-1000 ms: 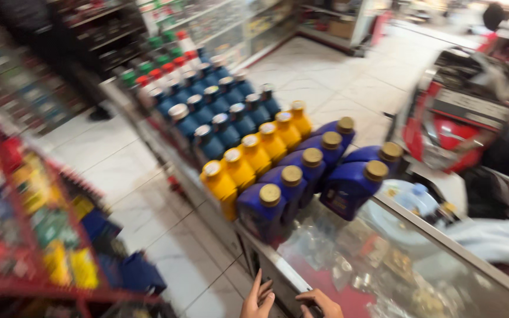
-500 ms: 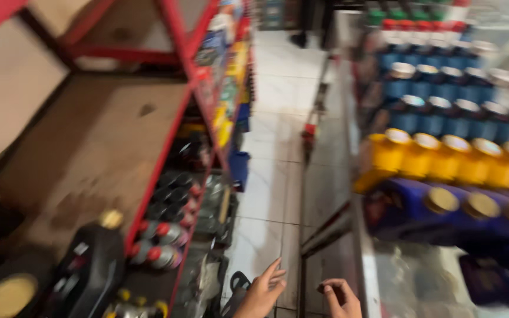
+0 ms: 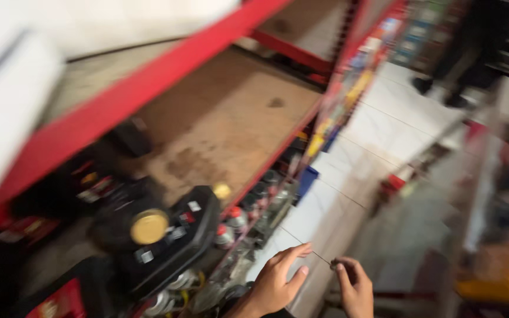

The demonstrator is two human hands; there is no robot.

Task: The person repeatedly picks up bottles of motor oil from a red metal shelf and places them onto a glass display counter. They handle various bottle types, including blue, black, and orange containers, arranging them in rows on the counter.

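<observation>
Black jug (image 3: 172, 235) with a yellow cap (image 3: 149, 227), lying on the lowest visible shelf board (image 3: 231, 123), to the left of both hands and near them, touched by neither.

Closest at the bottom edge: left hand (image 3: 275, 285) with palm released and fingers spread, holding nothing, nearest to the jug. Just beside it, right hand (image 3: 356, 288) with fingers curled and thumb tip against a fingertip; perhaps something small and dark pinched there, but too blurred, so cannot tell if grasping or only clenched.

About the jug: probably stiff plastic with smooth sides, so a little slippery; likely heavy if full, and not fragile. Best held around the body with 2 hands, or by a handle, though no handle is clear in this blur. Cap looks closed.

Under the jug, small cans (image 3: 231, 227) with red and silver tops, packed close together. Above, a red frame (image 3: 148, 82) of the rack, running diagonally. Further, a blue box (image 3: 307, 179) on the white tiled floor (image 3: 378, 135). Far at the top right, dark shoes (image 3: 443, 94) of another person, well apart.
</observation>
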